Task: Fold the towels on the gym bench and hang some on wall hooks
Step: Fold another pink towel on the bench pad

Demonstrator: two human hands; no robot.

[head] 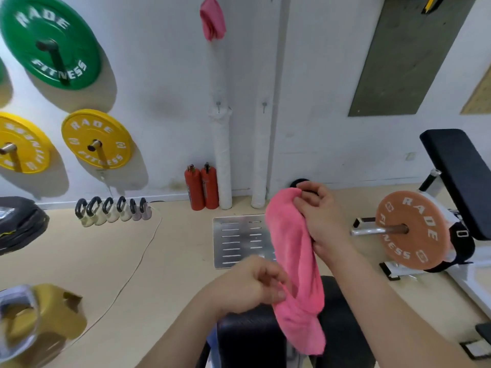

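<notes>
Your hands are apart, both clamped on the pink towel (295, 264). Your right hand (317, 211) pinches its top end at centre right, and your left hand (252, 284) grips its lower edge at bottom centre, above the black worktop (247, 338). Behind the towel are a slotted metal plate (239, 241) and two red fire extinguishers (202, 188) (a second pink towel (212, 21) hangs at top centre).

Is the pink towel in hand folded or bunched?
Bunched: the towel hangs crumpled, right hand pinching its top, left hand pinching a lower edge, above the bench.
</notes>
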